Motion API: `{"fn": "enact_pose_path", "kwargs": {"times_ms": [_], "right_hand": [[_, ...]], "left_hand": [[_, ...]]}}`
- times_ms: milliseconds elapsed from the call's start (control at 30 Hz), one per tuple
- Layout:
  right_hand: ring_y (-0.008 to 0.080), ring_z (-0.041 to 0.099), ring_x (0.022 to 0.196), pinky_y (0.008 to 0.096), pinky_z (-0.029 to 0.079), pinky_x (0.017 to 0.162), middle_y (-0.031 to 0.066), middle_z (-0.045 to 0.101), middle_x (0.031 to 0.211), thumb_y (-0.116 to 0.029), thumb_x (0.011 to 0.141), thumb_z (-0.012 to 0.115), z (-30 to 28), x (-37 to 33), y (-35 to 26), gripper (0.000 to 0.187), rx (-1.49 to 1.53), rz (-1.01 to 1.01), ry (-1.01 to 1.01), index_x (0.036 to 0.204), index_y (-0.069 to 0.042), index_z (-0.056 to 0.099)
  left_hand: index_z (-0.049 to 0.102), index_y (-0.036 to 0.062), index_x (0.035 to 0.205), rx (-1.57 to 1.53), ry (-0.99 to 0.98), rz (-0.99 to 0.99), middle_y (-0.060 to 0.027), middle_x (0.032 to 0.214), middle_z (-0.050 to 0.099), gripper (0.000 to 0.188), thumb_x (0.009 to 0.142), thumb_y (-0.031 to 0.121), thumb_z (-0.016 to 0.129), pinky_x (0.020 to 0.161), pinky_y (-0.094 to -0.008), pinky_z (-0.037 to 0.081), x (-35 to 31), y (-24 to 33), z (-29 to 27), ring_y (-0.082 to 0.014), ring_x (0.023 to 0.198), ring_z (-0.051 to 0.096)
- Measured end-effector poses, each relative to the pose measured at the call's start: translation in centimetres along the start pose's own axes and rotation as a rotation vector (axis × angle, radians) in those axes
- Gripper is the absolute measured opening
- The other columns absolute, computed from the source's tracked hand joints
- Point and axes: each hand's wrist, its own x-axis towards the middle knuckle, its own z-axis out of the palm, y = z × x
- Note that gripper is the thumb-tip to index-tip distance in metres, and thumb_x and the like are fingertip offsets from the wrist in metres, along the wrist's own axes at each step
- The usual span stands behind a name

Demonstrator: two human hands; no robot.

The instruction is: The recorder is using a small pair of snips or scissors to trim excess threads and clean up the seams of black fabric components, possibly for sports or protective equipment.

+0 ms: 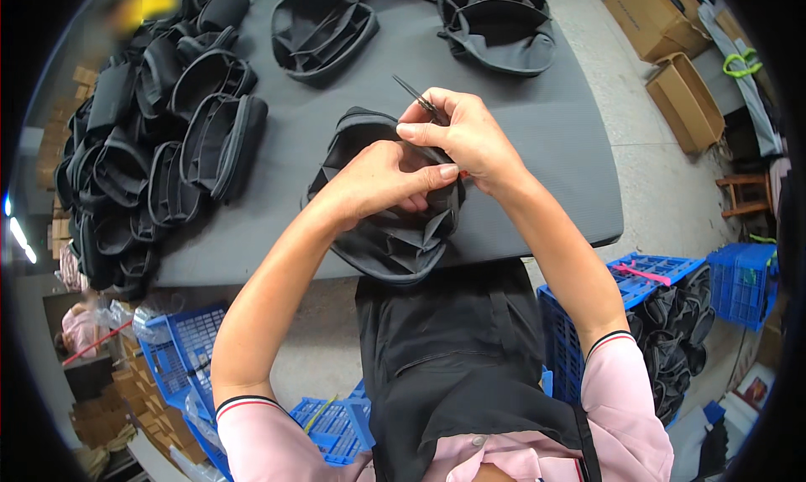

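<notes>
Open tabletop (pixel 283 138) between pouch (pixel 382 240) and heap (pixel 123 167)

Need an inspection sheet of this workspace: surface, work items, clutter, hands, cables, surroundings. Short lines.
Surface: grey table, black cases on it.
Work items: open black case at the near edge; slim dark tool, exact type unclear.
Clutter: heap of black cases on the left; more cases along the far side.
Left hand: at the open case, fingertips partly hidden; grip unclear.
Right hand: holds the slim dark tool above the case's right side.
Cables: nothing seen that is clearly one.
Surroundings: blue crate and cardboard box on the right; another person far left.
</notes>
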Motion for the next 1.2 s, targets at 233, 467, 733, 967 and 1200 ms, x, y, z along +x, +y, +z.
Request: {"fn": "enact_pose_path", "kwargs": {"times_ms": [233,467,733,967,1200], "right_hand": [[0.0089,0.055,0.068,0.0264,0.046,0.061,0.0039,0.059,0.071,-0.015,0.081,0.067,-3.1,-0.9,1.6,0.016,-0.112,-0.154,0.231,0.08,0.0,0.061],[0.0039,0.051,0.062,0.0179,0.042,0.053,0.0018,0.057,0.078,-0.002,0.08,0.068,-1.0,-6.7,2.7,0.021,0.2,0.018,0.254,0.092,-0.002,0.051],[0.0053,0.053,0.058,0.0178,0.04,0.049,0.0039,0.06,0.081,-0.006,0.082,0.065,-1.9,-6.2,3.0,0.019,0.49,0.166,0.016,0.095,-0.002,0.053],[0.0195,0.058,0.064,0.029,0.044,0.054,0.0081,0.059,0.083,-0.002,0.073,0.068,-1.5,-11.8,3.5,0.03,-0.556,-0.258,0.445,0.102,-0.004,0.059],[0.0217,0.058,0.061,0.0301,0.045,0.053,0.0085,0.06,0.082,-0.002,0.069,0.07,-2.0,-11.9,4.4,0.03,-0.56,-0.361,0.39,0.097,-0.003,0.063]], "left_hand": [[0.062,-0.005,0.084,-0.044,0.184,-0.023,-0.0103,0.073,0.062,0.066,0.068,0.058,0.071,0.063,-0.0281,0.05,1.9,-0.1,2.1,-0.0147,0.066,0.06],[0.061,-0.0085,0.091,-0.08,0.203,-0.062,-0.0151,0.079,0.063,0.068,0.071,0.056,0.071,0.063,-0.0286,0.052,1.9,-0.1,2.1,-0.0168,0.065,0.062],[0.062,-0.0076,0.085,-0.227,0.193,0.007,-0.0103,0.075,0.062,0.048,0.08,0.04,0.068,0.052,-0.0262,0.049,1.1,0.0,2.4,-0.0146,0.06,0.06],[0.057,-0.0081,0.074,-0.231,0.368,0.05,-0.0054,0.062,0.056,0.039,0.081,0.029,0.067,0.048,-0.0253,0.048,1.1,-0.6,4.4,-0.0101,0.053,0.055],[0.056,-0.0073,0.074,-0.248,0.406,0.078,-0.0052,0.062,0.055,0.038,0.083,0.029,0.065,0.048,-0.025,0.048,1.0,-0.8,5.0,-0.0094,0.054,0.055]]}}
